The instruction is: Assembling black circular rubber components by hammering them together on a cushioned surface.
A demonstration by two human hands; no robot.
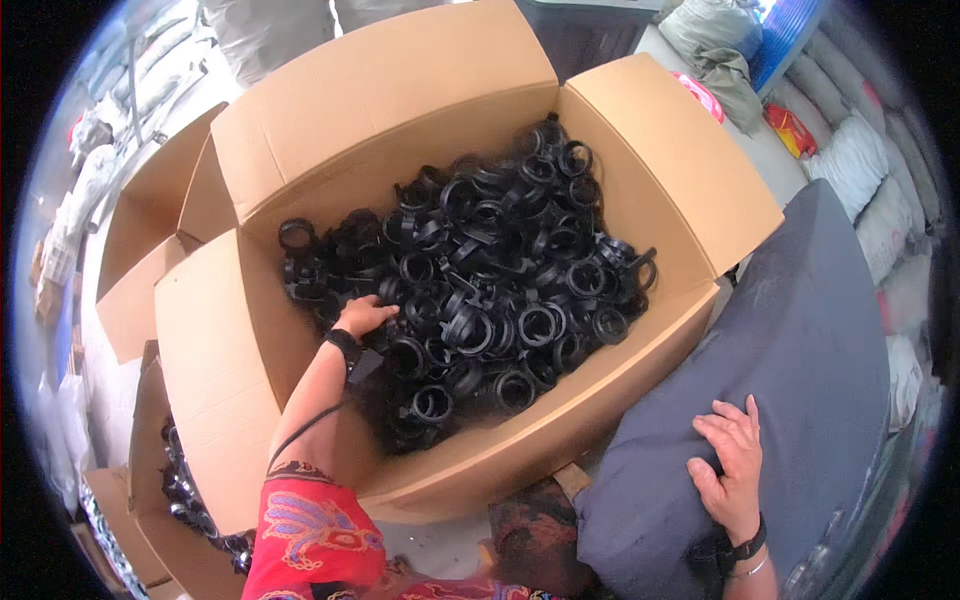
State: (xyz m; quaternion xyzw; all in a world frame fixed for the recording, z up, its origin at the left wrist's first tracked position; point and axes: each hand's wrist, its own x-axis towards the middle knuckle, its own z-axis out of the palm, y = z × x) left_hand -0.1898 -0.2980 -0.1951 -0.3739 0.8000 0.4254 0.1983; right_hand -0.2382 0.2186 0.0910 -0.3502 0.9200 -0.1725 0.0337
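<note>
A large cardboard box (480,490) holds a heap of black plastic ring-shaped clamps (480,250), many with short tabs. My left hand (365,315) reaches inside, at the left part of the heap. Its fingers point right, against the nearest rings, and I see no ring clearly held in them. A watch-like band with a dark block and a cable sits on that wrist. On the right, my right hand (730,460) is over a dark grey cloth-covered surface (760,330), with fingers apart and nothing in them.
The box flaps (680,160) stand folded outward. Another open carton (150,240) stands at the left, and a lower carton (145,470) holds more black parts. Stuffed sacks (860,170) line the right; a grey bin (590,40) stands behind.
</note>
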